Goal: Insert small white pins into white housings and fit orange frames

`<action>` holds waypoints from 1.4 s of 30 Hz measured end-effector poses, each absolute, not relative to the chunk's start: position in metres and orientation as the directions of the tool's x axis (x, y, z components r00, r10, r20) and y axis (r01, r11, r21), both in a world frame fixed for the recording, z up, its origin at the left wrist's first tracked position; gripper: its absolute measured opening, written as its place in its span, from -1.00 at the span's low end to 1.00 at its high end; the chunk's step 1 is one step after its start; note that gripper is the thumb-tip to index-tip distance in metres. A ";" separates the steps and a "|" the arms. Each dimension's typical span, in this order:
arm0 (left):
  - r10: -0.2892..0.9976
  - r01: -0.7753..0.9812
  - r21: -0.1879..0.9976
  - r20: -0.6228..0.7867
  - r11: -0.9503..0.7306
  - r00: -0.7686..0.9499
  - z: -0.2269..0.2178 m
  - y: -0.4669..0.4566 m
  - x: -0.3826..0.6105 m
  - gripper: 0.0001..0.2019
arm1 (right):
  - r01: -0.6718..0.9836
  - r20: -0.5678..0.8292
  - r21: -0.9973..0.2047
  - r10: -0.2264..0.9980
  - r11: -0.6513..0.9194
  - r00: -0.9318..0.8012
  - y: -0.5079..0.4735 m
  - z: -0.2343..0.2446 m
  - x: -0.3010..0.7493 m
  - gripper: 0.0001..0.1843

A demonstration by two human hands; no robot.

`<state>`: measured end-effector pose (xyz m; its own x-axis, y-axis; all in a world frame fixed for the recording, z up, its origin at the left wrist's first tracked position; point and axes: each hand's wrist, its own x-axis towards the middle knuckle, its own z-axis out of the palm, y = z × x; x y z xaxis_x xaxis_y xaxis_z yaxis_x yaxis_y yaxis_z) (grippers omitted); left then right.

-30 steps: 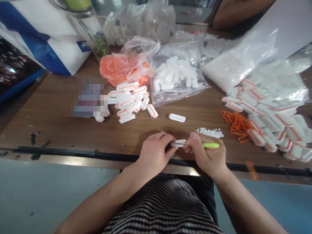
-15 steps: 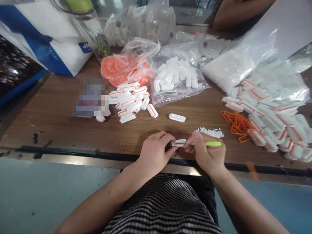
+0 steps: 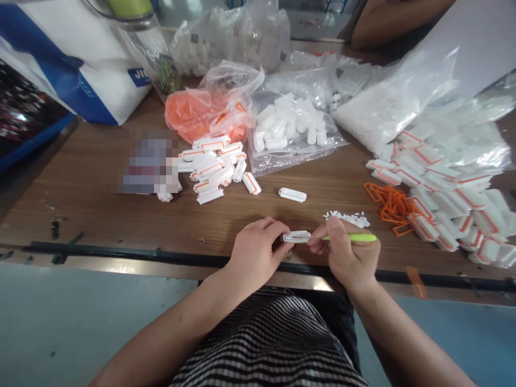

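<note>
Between its thumb and fingers, my left hand (image 3: pixel 257 251) grips the left end of a small white plastic housing (image 3: pixel 297 236) near the table's front edge. My right hand (image 3: pixel 350 251) is closed around a thin pick with a lime-green handle (image 3: pixel 365 237). The pick's slim metal shaft points left and reaches over the housing; whether its tip touches cannot be made out. Just beyond my right hand lies a small heap of tiny white pieces (image 3: pixel 350 217). A single white housing (image 3: pixel 292 194) rests on the table farther off.
White housings with orange trim (image 3: pixel 209 169) are heaped at left, more (image 3: pixel 451 199) at right beside loose orange frames (image 3: pixel 391 204). Behind stand plastic bags of orange parts (image 3: pixel 193 115) and white parts (image 3: pixel 290 121), a bag of white bits (image 3: pixel 374 115) and a bottle (image 3: pixel 151 54). Another person's arm (image 3: pixel 397 21) shows at the back.
My right hand has shifted slightly to the right with the pick, drawing it back along the housing. My left hand still holds the housing in the same place.
</note>
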<state>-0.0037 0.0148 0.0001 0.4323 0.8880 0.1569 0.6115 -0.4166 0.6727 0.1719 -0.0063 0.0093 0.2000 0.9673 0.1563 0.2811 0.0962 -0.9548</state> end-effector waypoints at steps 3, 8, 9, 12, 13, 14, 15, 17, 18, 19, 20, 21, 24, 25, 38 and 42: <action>0.886 0.611 0.668 0.169 -0.426 0.433 0.000 0.015 -0.004 -0.91 | 0.297 0.169 -0.949 0.969 0.109 0.182 -0.006 0.007 0.172 -0.47; 0.888 0.619 0.662 0.164 -0.422 0.430 -0.001 0.015 -0.003 -0.91 | 0.337 0.162 -0.937 0.969 0.091 0.188 -0.004 0.005 0.172 -0.47; 0.889 0.621 0.662 0.162 -0.420 0.428 -0.001 0.015 -0.003 -0.91 | 0.345 0.155 -0.935 0.969 0.081 0.193 -0.004 0.005 0.172 -0.47; 0.889 0.620 0.665 0.157 -0.418 0.430 0.000 0.015 -0.003 -0.91 | 0.388 0.161 -0.919 0.965 0.071 0.205 -0.004 0.008 0.170 -0.49; 0.888 0.617 0.667 0.156 -0.418 0.432 0.000 0.015 -0.003 -0.91 | 0.424 0.184 -0.902 0.964 0.086 0.194 -0.005 0.010 0.169 -0.51; 0.888 0.614 0.671 0.156 -0.416 0.432 0.000 0.015 -0.003 -0.91 | 0.470 0.214 -0.876 0.962 0.112 0.170 -0.006 0.012 0.169 -0.53; 0.888 0.609 0.676 0.157 -0.415 0.431 0.000 0.015 -0.003 -0.92 | 0.518 0.247 -0.843 0.960 0.145 0.133 -0.007 0.014 0.169 -0.54; 0.891 0.599 0.688 0.160 -0.409 0.424 0.000 0.014 -0.003 -0.93 | 0.586 0.289 -0.782 0.956 0.211 0.042 -0.008 0.017 0.169 -0.55; 0.892 0.596 0.692 0.163 -0.407 0.421 0.000 0.014 -0.003 -0.93 | 0.597 0.296 -0.768 0.955 0.233 0.009 -0.008 0.018 0.169 -0.55; 0.893 0.594 0.694 0.164 -0.407 0.419 0.000 0.015 -0.003 -0.94 | 0.592 0.294 -0.769 0.956 0.240 -0.007 -0.008 0.018 0.169 -0.54; 0.892 0.596 0.691 0.165 -0.409 0.420 0.000 0.015 -0.003 -0.94 | 0.572 0.286 -0.786 0.958 0.233 0.002 -0.007 0.018 0.170 -0.53; 0.890 0.598 0.687 0.166 -0.413 0.424 0.000 0.015 -0.003 -0.95 | 0.539 0.273 -0.815 0.962 0.214 0.031 -0.007 0.017 0.170 -0.52; 0.883 0.603 0.673 0.171 -0.428 0.437 0.000 0.014 -0.004 -0.92 | 0.411 0.217 -0.903 0.960 0.129 0.175 -0.005 0.013 0.171 -0.48; 0.883 0.605 0.670 0.170 -0.430 0.439 0.000 0.014 -0.004 -0.91 | 0.379 0.205 -0.918 0.956 0.115 0.208 -0.005 0.012 0.170 -0.47; 0.887 0.612 0.675 0.145 -0.413 0.438 0.000 0.015 -0.004 -0.92 | 0.338 0.175 -0.936 0.962 0.096 0.211 -0.005 0.010 0.171 -0.49; 0.885 0.613 0.668 0.157 -0.423 0.439 0.000 0.015 -0.004 -0.93 | 0.275 0.142 -0.960 0.947 0.060 0.289 -0.006 0.008 0.173 -0.47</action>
<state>-0.0036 0.0154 -0.0003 0.4392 0.8846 0.1569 0.6129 -0.4227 0.6675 0.1726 -0.0062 0.0082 0.2889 0.9468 0.1419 0.2751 0.0598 -0.9596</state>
